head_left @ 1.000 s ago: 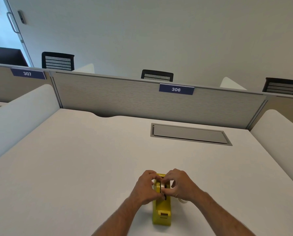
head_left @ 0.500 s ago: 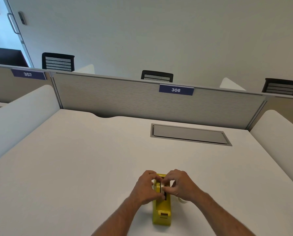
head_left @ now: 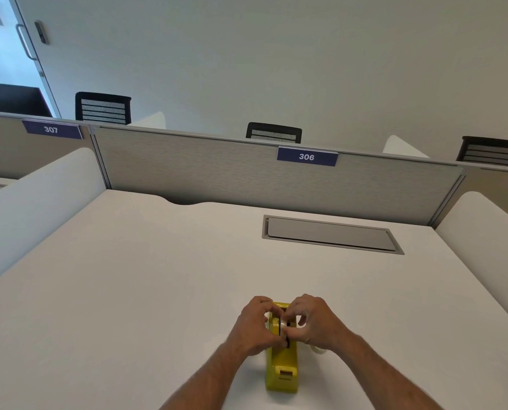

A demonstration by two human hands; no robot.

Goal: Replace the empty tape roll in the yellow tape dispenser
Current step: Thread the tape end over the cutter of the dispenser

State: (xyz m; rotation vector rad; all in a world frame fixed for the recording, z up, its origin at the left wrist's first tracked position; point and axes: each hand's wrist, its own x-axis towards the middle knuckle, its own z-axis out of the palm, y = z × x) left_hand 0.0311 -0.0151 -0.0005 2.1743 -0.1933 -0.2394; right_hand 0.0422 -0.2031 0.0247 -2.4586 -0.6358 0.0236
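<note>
The yellow tape dispenser (head_left: 281, 371) stands on the white desk (head_left: 128, 291) near its front edge, cutter end toward me. My left hand (head_left: 254, 327) and my right hand (head_left: 311, 322) close in from either side on a pale roll (head_left: 282, 326) seated in the dispenser's slot, fingertips pinching it. Most of that roll is hidden by my fingers. Another pale roll (head_left: 319, 350) peeks out on the desk just under my right wrist.
A grey flap cover (head_left: 331, 234) is set into the desk at the back right. A grey partition (head_left: 246, 173) labelled 306 closes the far edge, with white side screens left (head_left: 34, 196) and right (head_left: 489, 232). Chair backs show beyond.
Both hands stay on the roll in the dispenser; the fingers have shifted only slightly. The dispenser has not moved.
</note>
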